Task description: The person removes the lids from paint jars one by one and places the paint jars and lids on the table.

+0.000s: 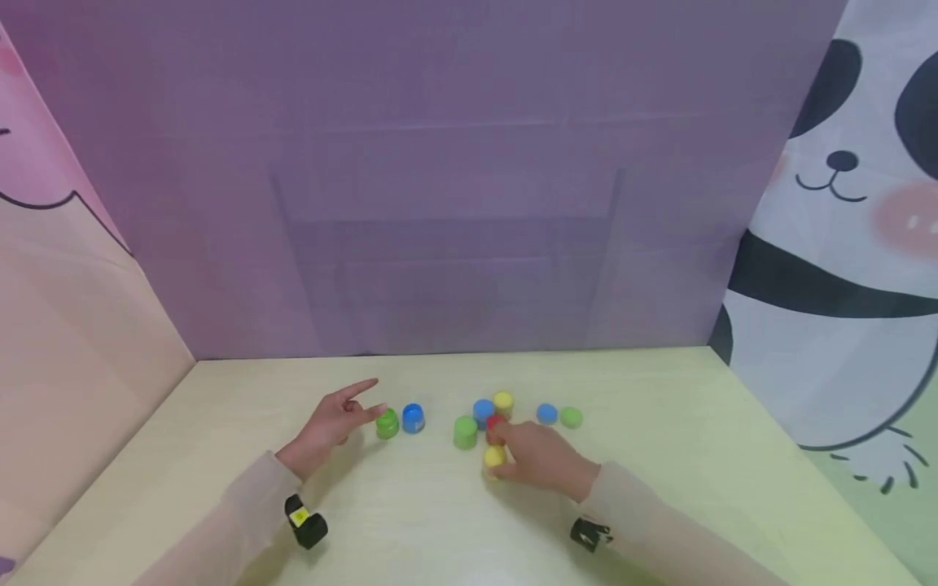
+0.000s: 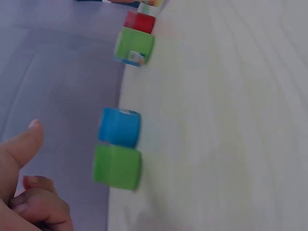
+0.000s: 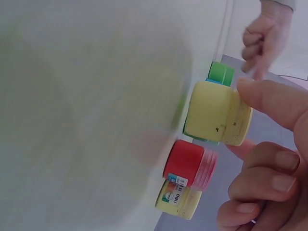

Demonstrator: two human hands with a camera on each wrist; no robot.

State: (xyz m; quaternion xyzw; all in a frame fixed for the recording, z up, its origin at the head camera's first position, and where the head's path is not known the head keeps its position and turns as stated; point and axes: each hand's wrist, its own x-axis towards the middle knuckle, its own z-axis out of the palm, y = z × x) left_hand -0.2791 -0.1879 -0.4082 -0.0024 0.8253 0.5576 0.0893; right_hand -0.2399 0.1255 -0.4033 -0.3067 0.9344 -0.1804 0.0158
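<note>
In the head view my right hand pinches a small yellow paint jar between thumb and fingers. Seen from the right wrist, the thumb presses the lid end of this yellow jar. Just beyond it a red jar is partly hidden by the fingers. Around that stand a green jar, a blue jar and another yellow jar. My left hand holds nothing; its index finger points out. Its thumb is close to a bright green jar, beside a blue jar.
A flat blue disc and a flat green disc, which look like lids, lie to the right on the pale table. A purple wall rises along the back edge, with a panda-print sheet at the right.
</note>
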